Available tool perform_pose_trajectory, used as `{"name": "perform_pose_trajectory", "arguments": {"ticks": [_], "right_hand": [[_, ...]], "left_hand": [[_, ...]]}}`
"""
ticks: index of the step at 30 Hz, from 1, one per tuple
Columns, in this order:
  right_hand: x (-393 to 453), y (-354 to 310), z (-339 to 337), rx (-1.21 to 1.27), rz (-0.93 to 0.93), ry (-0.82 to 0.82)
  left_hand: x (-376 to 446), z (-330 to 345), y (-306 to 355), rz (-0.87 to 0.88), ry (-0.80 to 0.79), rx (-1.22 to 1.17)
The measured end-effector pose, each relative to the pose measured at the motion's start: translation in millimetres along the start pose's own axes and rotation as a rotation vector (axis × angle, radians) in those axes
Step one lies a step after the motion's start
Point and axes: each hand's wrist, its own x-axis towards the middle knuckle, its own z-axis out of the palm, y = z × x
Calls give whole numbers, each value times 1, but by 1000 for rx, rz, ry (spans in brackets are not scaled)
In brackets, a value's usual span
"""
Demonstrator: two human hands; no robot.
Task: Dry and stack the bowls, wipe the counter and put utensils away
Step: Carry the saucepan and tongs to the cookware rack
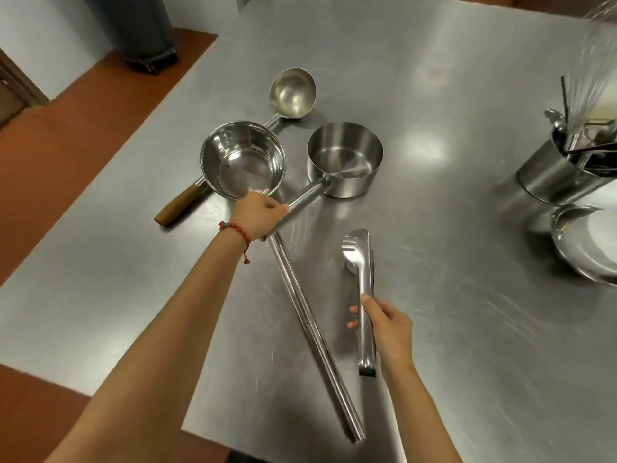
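My left hand point(258, 215) is wrapped around the steel handle of the straight-sided saucepan point(345, 160), which sits upright near the middle of the steel counter point(450, 312). My right hand point(389, 329) grips the steel tongs point(362, 295), fingers point(353, 309) closed around the arms, slotted tips pointing away from me. Just left of the saucepan I see a shiny rounded pan with a wooden handle point(243, 160), and behind it a ladle point(293, 93), whose long handle runs toward me between my arms. At the right edge stands a utensil holder point(554, 172) beside a bowl point(587, 243).
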Motion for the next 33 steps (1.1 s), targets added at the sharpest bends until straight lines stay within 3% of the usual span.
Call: {"name": "perform_pose_trajectory", "arguments": {"ticks": [6,9,15,26,33], "right_hand": [[-12,3,7,95,21,87],[-18,6,6,107,31,124],[-32,9,1,147,8,113],[-54,-2,-33,68,-98,-4],[-70,-4,-62,-15,-124,-182]], "left_hand": [[22,17,-6,-279,-391,-701],[18,37,-4,-296,-493,-803],[-3,62,5,-386,-449,-1056],[-106,72,4,-191,-306,-1050],[-185,73,-5,-160,-65,-1100]]}}
